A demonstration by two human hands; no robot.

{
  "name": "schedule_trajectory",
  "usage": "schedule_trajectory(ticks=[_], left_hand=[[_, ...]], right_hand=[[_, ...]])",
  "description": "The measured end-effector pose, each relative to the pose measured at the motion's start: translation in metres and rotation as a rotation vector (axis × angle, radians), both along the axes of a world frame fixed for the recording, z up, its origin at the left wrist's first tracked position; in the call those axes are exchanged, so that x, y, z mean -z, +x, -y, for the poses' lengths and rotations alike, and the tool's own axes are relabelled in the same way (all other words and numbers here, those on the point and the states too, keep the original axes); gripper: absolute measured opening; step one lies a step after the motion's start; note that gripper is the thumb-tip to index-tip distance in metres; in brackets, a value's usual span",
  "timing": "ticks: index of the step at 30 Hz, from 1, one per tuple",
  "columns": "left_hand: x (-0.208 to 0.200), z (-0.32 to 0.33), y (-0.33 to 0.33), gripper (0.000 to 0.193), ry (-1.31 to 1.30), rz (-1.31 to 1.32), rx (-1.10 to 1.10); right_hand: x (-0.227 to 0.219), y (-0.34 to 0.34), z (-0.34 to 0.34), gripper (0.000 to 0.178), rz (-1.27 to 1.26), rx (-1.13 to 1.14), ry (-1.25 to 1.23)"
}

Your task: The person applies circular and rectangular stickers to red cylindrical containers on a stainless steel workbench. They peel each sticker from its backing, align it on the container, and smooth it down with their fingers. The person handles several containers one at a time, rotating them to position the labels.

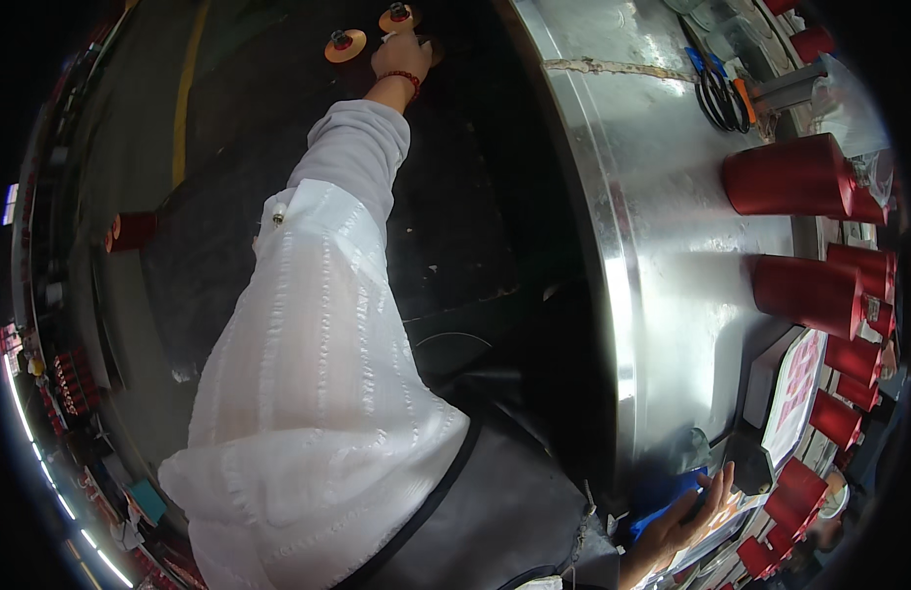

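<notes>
My left hand (401,59), with a red bead bracelet at the wrist, reaches far out at the top of the head view. Its fingers look curled, and what they grip is hidden. Just beyond them, at the fingertips, is a gold-coloured disc with a red centre and dark knob (397,17). A similar disc-topped red piece (345,45) stands to its left. At the lower right my right hand (686,516) is open, fingers stretched out, beside a dark block (751,470) and a blue item (667,506) at the metal table.
The shiny metal table (672,197) runs along my right. Red bottles (790,177) stand on its far side, near black-handled scissors (721,93) and a white-lined tray (797,383). A red cylinder (133,231) lies left of the dark surface (455,197). A yellow floor line (187,98) runs farther left.
</notes>
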State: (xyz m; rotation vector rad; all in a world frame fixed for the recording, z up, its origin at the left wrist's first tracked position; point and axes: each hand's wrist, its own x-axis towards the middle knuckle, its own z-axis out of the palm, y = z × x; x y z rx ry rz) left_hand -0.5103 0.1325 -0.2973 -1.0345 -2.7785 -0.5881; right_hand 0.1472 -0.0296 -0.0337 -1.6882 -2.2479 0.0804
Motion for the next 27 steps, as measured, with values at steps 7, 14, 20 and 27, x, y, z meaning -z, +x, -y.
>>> schedule_trajectory(ticks=[7,14,20,27], left_hand=[[-0.005,-0.007,-0.013,0.044,-0.168,-0.123,0.022],[-0.016,-0.004,-0.001,0.063,-0.323,-0.056,0.033],[-0.020,0.002,0.009,0.062,-0.123,-0.020,-0.103],[-0.117,0.028,0.125,0.032,0.676,0.092,0.535]], right_hand=[[-0.003,-0.004,-0.021,0.031,-0.013,-0.083,0.018],[-0.048,0.011,-0.105,0.032,-0.013,-0.121,0.307],[-0.092,0.010,-0.249,0.029,-0.070,-0.237,0.432],[-0.070,0.011,-0.325,0.017,0.000,-0.317,0.321]])
